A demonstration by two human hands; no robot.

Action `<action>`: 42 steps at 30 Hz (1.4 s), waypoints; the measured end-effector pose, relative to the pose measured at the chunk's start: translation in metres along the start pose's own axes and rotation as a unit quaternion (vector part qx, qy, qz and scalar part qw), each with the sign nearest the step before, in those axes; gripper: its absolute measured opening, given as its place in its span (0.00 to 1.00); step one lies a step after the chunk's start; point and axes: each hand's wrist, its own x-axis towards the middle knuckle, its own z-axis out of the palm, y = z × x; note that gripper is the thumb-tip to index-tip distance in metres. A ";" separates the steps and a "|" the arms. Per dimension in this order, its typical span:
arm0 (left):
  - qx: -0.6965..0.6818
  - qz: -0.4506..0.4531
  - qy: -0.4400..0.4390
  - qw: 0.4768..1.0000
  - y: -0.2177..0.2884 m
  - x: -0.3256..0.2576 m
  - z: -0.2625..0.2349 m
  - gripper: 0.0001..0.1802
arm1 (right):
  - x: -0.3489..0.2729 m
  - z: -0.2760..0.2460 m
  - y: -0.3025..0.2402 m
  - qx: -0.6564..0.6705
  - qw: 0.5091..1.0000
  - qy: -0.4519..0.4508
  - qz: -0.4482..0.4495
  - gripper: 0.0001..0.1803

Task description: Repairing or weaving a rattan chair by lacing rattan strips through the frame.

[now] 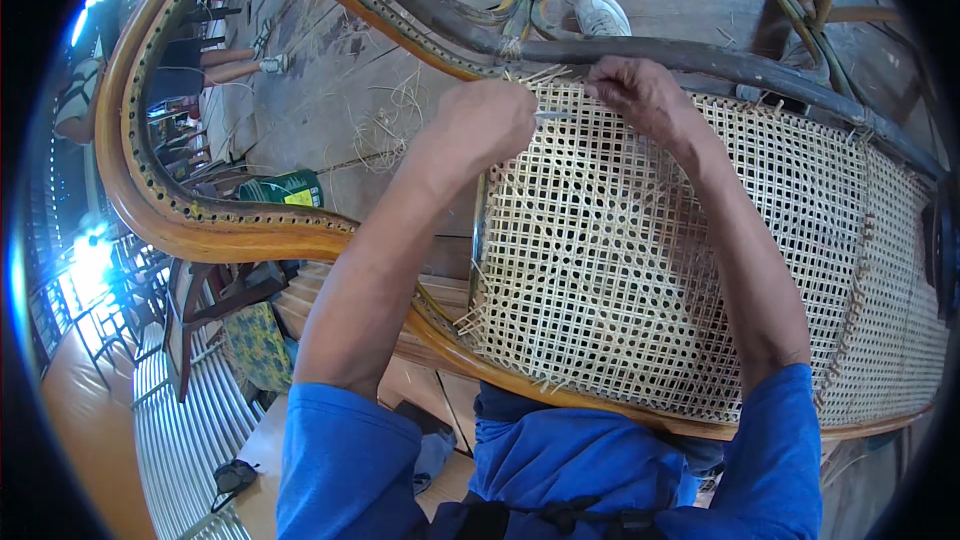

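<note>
Head view: a woven cane panel (640, 270) is seen stretched across a curved wooden frame (200, 210), which lies across the lap with its far edge against a dark rail (640, 52). At that far edge, near the top middle of the picture, both hands are at work. The left hand (485, 120) is closed in a loose fist on the weave, and a thin pale strand (553, 114) is seen running from it towards the right hand (640, 95). The right hand's fingers are bunched together and pressed on the panel's top row, apparently pinching the strand's other end, though the pinch itself is hidden by the knuckles.

The strand is judged light, thin and springy, likely to kink or split if bent sharply, and rather slick; it is best taken close to the hole it enters, between thumb and forefinger. The panel is judged taut but fragile under point pressure, so the frame, stiff and fairly heavy, is the part to be held.

A white shoe (600, 10) and loose cane scraps (395, 125) are seen on the floor beyond.
</note>
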 end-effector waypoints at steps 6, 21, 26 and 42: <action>0.078 -0.033 -0.061 0.995 0.015 0.018 -0.014 0.14 | 0.000 0.007 -0.006 -0.213 0.976 -0.031 0.042 0.08; 0.164 0.000 -0.151 0.975 0.036 0.031 -0.032 0.16 | 0.016 0.008 -0.003 -0.230 0.958 -0.106 0.133 0.07; 0.141 -0.022 -0.166 0.976 0.032 0.039 -0.029 0.16 | 0.019 0.008 -0.005 -0.244 0.957 -0.101 0.117 0.09; 0.097 -0.031 -0.089 0.991 0.017 0.033 0.006 0.15 | 0.024 0.028 -0.004 -0.415 0.903 -0.058 0.096 0.12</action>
